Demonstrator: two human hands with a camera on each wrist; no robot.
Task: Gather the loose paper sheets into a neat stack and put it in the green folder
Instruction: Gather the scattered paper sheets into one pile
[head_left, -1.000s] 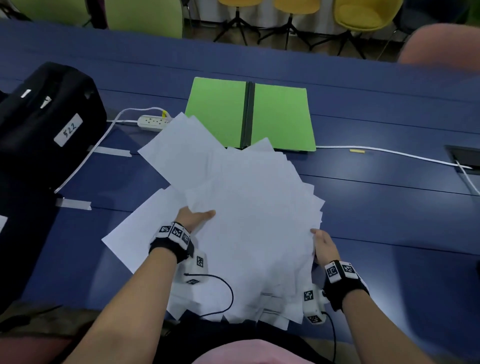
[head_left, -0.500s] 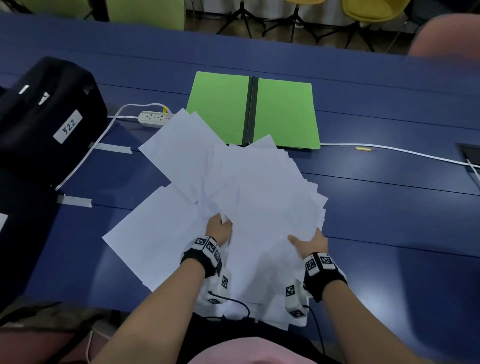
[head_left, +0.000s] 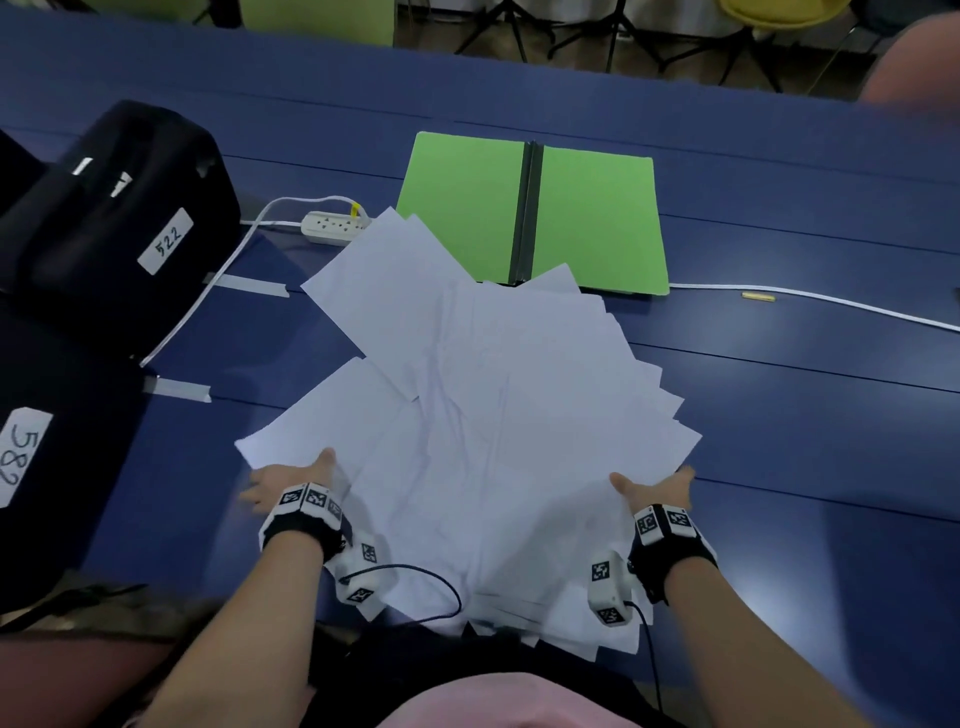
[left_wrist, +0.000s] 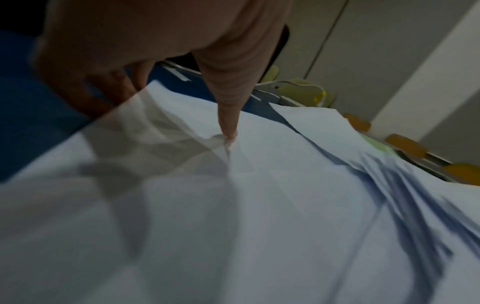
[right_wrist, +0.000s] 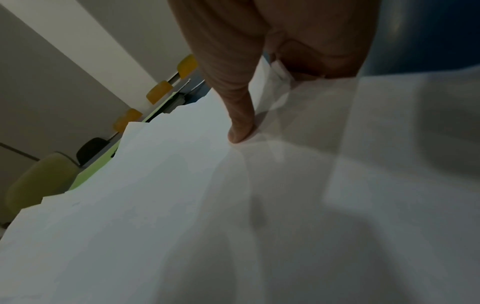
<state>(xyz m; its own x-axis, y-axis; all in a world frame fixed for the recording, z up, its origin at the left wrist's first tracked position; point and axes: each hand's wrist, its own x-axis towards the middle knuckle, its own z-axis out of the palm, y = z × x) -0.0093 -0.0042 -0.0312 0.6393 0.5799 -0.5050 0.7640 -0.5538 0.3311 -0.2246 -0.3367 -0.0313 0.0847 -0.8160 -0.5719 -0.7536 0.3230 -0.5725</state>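
Several loose white paper sheets (head_left: 493, 415) lie fanned out in a messy pile on the blue table (head_left: 805, 447), hanging over its near edge. The far tips overlap the open green folder (head_left: 597, 218), which lies flat behind the pile. My left hand (head_left: 291, 480) is at the pile's left edge, thumb (left_wrist: 228, 115) on top of the sheets (left_wrist: 259, 205) and fingers beneath them. At the right edge my right hand (head_left: 654, 486) holds the same way, thumb (right_wrist: 239, 115) pressing down on the paper (right_wrist: 182, 205).
Black bags (head_left: 119, 208) with number labels fill the table's left side. A white power strip (head_left: 332, 226) lies left of the folder, and its cable (head_left: 831, 306) runs to the right past a small yellow object (head_left: 757, 296). Chairs stand beyond the far edge.
Both hands have moved apart, from the middle of the pile out to its left and right edges. The sheets lie slightly more spread toward me.
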